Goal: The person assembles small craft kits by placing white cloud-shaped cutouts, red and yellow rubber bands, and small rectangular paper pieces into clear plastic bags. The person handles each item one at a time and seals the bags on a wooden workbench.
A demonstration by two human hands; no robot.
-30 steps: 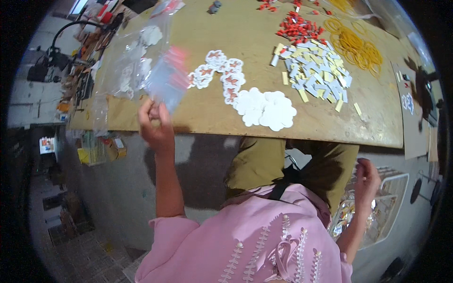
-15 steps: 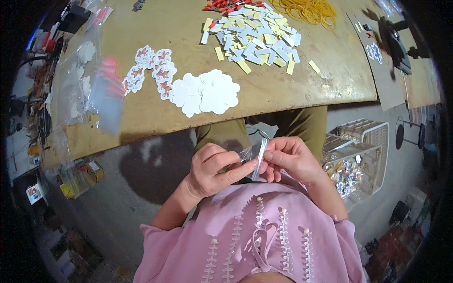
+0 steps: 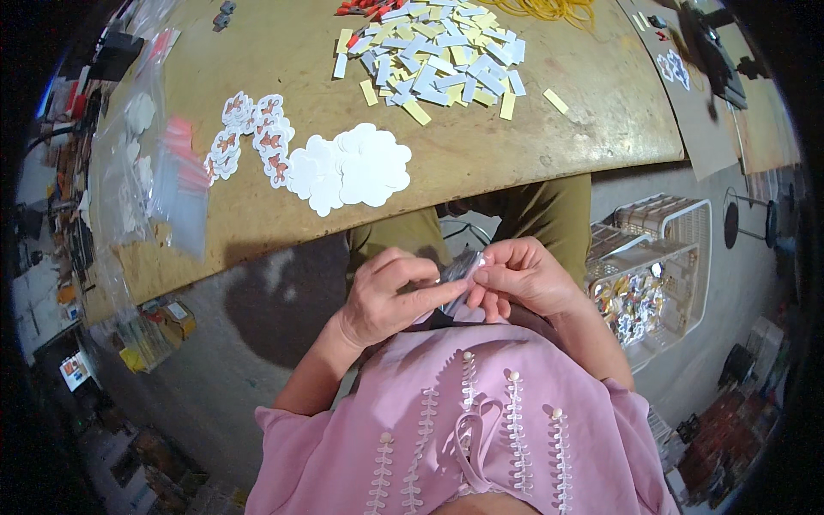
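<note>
Above my lap, just off the table's front edge, both hands hold a small clear plastic bag [image 3: 463, 268]. My left hand [image 3: 390, 292] grips its left side, the index finger stretched along it. At the bag's right end, my right hand [image 3: 521, 276] pinches it between thumb and fingers. The plastic looks crumpled and shiny; what is inside, if anything, I cannot make out. On the table beyond lie white cloud-shaped cards [image 3: 373, 167] and, left of them, overlapping stickers with a brown figure [image 3: 273, 137].
A heap of pale blue and yellow strips [image 3: 438, 64] covers the table's far middle, near red clips [image 3: 365, 7] and yellow rubber bands [image 3: 549, 10]. Clear bags with pink tops [image 3: 182, 176] lie at left. White plastic baskets [image 3: 661, 206] with shiny packets stand on the floor at right.
The bag has gone from upright and flat, its white edge showing, to tilted and crumpled between my hands. The view has shifted slightly, so the table things sit further left and higher.
</note>
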